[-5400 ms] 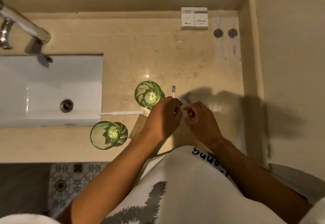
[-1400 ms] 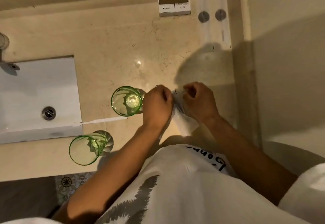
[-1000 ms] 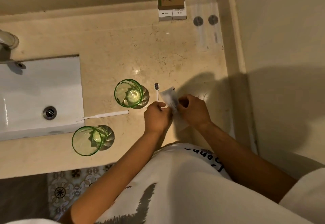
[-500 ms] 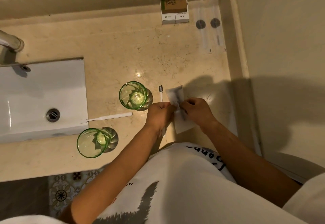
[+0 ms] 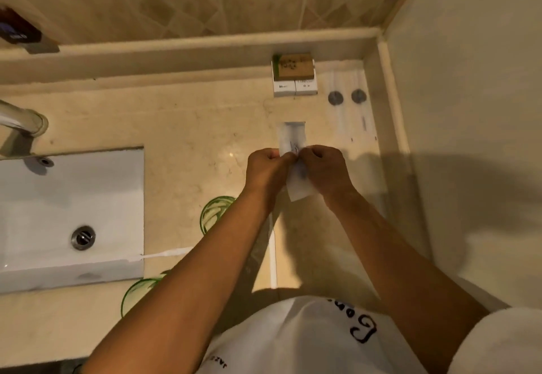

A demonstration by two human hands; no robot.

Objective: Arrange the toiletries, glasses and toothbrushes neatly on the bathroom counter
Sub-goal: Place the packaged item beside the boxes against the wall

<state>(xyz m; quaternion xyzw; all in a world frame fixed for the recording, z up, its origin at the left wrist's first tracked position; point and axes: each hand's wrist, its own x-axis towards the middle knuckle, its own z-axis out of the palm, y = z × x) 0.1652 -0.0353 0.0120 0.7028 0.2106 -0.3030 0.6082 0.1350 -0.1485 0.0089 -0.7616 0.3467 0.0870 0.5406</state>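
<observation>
Both the left hand (image 5: 265,168) and right hand (image 5: 322,168) pinch the toothbrush wrapper (image 5: 293,150) above the tabletop (image 5: 190,127); pulling evenly, gently apart should open it without dropping the brush

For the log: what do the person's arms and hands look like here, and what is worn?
Both forearms are bare, with no sleeves, watch, rings or gloves visible on the left hand or right hand. The person wears a white shirt with dark handwritten-style lettering.
</observation>
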